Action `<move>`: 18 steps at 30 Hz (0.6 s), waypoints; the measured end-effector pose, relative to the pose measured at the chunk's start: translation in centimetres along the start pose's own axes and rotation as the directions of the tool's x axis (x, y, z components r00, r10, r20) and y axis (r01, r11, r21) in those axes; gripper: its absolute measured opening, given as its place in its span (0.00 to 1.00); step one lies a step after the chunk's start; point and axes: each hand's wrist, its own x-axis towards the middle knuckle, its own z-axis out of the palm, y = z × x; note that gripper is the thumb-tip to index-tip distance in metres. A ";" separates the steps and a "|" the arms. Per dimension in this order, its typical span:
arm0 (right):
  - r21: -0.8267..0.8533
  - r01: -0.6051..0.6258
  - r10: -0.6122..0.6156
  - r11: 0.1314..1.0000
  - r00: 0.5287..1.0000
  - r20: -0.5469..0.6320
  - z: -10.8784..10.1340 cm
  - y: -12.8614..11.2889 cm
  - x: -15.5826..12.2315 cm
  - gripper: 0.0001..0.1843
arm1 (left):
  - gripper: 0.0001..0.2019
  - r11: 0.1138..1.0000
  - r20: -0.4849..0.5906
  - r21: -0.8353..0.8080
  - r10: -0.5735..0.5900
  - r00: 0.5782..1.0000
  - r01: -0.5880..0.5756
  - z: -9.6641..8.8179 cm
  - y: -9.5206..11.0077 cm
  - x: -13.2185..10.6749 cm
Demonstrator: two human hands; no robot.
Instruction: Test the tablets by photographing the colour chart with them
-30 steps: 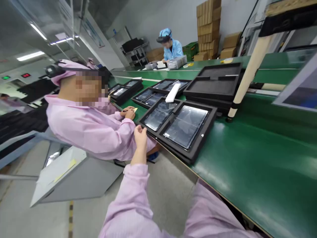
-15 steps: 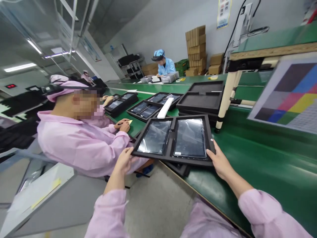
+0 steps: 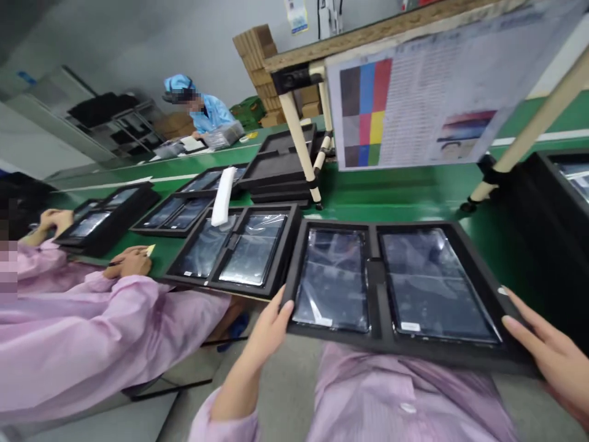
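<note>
I hold a black foam tray (image 3: 376, 288) in front of me, over my lap and the near edge of the green bench. It carries two dark tablet screens (image 3: 335, 279) side by side under clear film. My left hand (image 3: 269, 328) grips the tray's left edge, thumb on top. At the tray's right corner my right hand (image 3: 550, 356) holds the edge with its fingers along the rim. A second black tray (image 3: 234, 248) with two screens lies on the bench just left of it.
A person in a pink coat (image 3: 69, 325) sits at my left with a hand (image 3: 133, 263) on the bench. More black trays (image 3: 103, 215) and a white block (image 3: 223, 195) lie farther back. A colour chart (image 3: 427, 92) hangs from a wooden frame. A worker in blue (image 3: 202, 110) sits far off.
The tray has been lifted off the stack and carried right and toward me. Both hands stay on its edges. My view has swung right, away from the neighbour.
</note>
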 end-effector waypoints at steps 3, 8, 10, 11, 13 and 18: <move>-0.096 0.177 -0.186 0.980 0.978 -0.098 -0.7 0.0 1.1 0.33 | 0.20 0.976 -0.031 0.196 0.107 0.994 -0.099 3.1 2.4 2.0; -0.391 0.164 -0.185 0.906 0.983 -0.017 0.4 -4.4 4.1 0.27 | 0.18 0.831 0.157 0.365 0.389 0.908 -0.419 7.1 8.3 6.0; -0.500 0.050 -0.036 0.865 0.999 0.038 1.0 -6.3 6.0 0.26 | 0.15 0.795 0.257 0.343 0.433 0.864 -0.501 10.0 11.0 8.3; -0.515 0.027 0.000 0.857 0.999 0.052 1.3 -7.1 6.9 0.26 | 0.15 0.786 0.284 0.338 0.439 0.852 -0.517 11.5 12.2 9.5; -0.491 0.016 0.017 0.871 0.998 0.063 1.8 -8.0 8.6 0.29 | 0.16 0.786 0.298 0.345 0.427 0.854 -0.513 14.3 14.0 11.6; -0.380 -0.058 0.086 0.923 0.995 0.057 2.3 -7.5 10.7 0.30 | 0.11 0.826 0.249 0.380 0.342 0.906 -0.416 16.9 15.3 13.8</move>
